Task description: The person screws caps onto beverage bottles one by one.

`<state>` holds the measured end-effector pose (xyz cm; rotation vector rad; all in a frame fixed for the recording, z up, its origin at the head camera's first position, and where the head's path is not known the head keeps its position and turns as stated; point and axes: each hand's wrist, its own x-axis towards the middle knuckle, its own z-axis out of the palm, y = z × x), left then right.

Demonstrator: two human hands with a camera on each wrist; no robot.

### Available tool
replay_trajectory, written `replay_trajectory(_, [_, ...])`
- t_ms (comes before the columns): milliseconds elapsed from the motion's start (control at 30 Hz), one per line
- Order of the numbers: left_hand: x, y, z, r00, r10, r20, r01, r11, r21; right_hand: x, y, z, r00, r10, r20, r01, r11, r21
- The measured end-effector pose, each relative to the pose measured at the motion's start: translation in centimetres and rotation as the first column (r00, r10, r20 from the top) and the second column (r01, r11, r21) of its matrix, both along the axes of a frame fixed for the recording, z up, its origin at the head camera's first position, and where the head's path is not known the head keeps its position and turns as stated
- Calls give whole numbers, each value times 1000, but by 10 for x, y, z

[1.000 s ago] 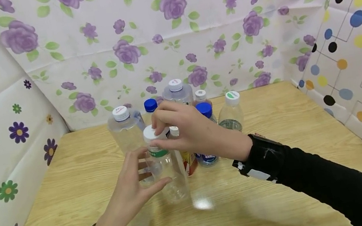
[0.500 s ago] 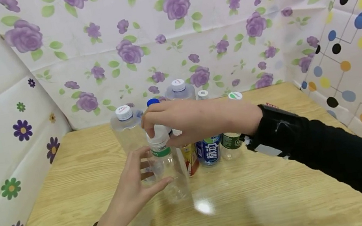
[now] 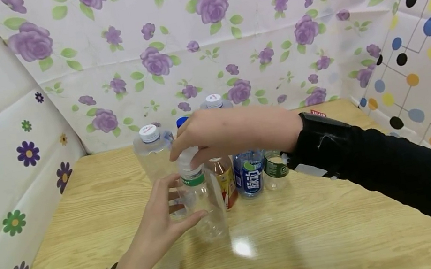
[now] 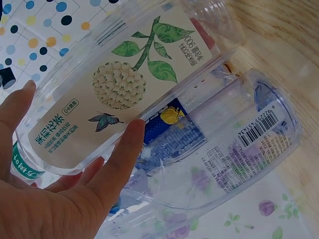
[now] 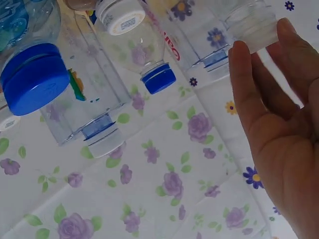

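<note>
A clear plastic bottle (image 3: 209, 219) stands on the table with a green band at its neck. My left hand (image 3: 156, 232) holds it from the left, thumb in front and fingers round behind. The left wrist view shows its cream label (image 4: 119, 89) with a white flower ball, green leaves and a butterfly. Above it, my right hand (image 3: 225, 132) pinches the whitish cap (image 3: 186, 159) at the bottle top between thumb and fingers. In the right wrist view the same cap (image 5: 251, 30) lies between the fingertips. Whether it is loose from the neck, I cannot tell.
Several bottles stand behind: a big clear one with a white cap (image 3: 149, 150), a yellow-labelled one (image 3: 227, 182), a blue-labelled one (image 3: 251, 176) and a green-labelled one (image 3: 275, 167). Patterned cloths surround the wooden table (image 3: 321, 231).
My right hand has shifted its grip on the cap, its wrist swinging up and to the right, then slightly back left. The left hand and bottle stay almost still.
</note>
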<state>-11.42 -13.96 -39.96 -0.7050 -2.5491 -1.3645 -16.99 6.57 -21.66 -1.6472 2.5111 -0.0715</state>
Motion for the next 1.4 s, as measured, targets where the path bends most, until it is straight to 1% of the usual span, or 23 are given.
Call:
replay_trajectory(167, [1,0,1,1000,6,-16,-7,1000,-8,3,-4,-1,999,-45,-29,45,999,-3])
replay_trajectory(333, [1,1,1,1000,3,-23,-3,1000,-16,5,-2,-3,997,-77,-27,77,997,-10])
replay_trajectory(433, [1,0,1,1000,6,-15,-6,1000,-7,5,-3,-3,997,-59,-39,59,998,1])
replay_trajectory(533, [1,0,0,1000,7,-12,-7,1000,-6,4,-4,0,999,-30,-46,31,999,35])
replay_trajectory(700, [0,-1,0,1000,7,-5,-7,1000,-9,2,-4,9,1000,27,8,-28,994,107])
replay_trajectory(767, [0,0,1,1000,7,-2,-7,1000,-10,2,-3,12,999,50,18,-52,990,134])
replay_trajectory(833, [0,0,1,1000,4,0,-4,1000,-9,2,-3,13,998,59,11,-60,986,154])
replay_trajectory(900, [0,0,1,1000,0,0,0,1000,-9,2,-3,12,999,45,1,-45,986,159])
replay_trajectory(1067, [0,0,1,1000,-2,3,2,1000,-4,2,-9,6,998,-52,-37,56,987,147])
replay_trajectory(1167, [0,0,1,1000,7,3,-7,1000,-10,3,-12,2,994,-88,-70,98,984,147])
replay_trajectory(1300, [0,0,0,1000,13,-5,-13,1000,-16,4,-14,0,990,-106,-90,119,981,150])
replay_trajectory(1400, [0,0,0,1000,11,-13,-11,1000,-18,4,-12,2,992,-93,-91,106,982,154])
